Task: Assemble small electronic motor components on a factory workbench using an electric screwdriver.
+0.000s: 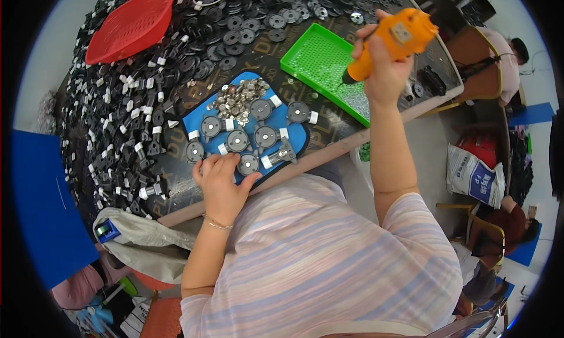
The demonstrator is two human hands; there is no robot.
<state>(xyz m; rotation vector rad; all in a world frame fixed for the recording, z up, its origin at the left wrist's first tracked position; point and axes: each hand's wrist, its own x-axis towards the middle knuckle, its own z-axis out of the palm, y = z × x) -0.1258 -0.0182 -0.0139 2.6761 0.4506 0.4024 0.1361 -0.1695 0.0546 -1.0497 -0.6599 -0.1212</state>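
My right hand [380, 67] grips an orange electric screwdriver [393, 41], held up over the green perforated tray [317, 59] with its tip pointing down-left. My left hand [218, 182] rests on the near edge of a blue mat [288, 138], fingers curled beside a round grey-and-black part [248, 163]. Several similar round parts with white ends lie on the mat, such as one in the middle [238, 141]. A small heap of silvery metal pieces [235, 98] sits at the mat's far end.
A big pile of black-and-white parts [126, 114] covers the table's left side; black discs [258, 14] spread across the far side. A red basket [132, 23] lies on the pile. Another person [511, 56] sits at the right; a printed sack [476, 176] lies on the floor.
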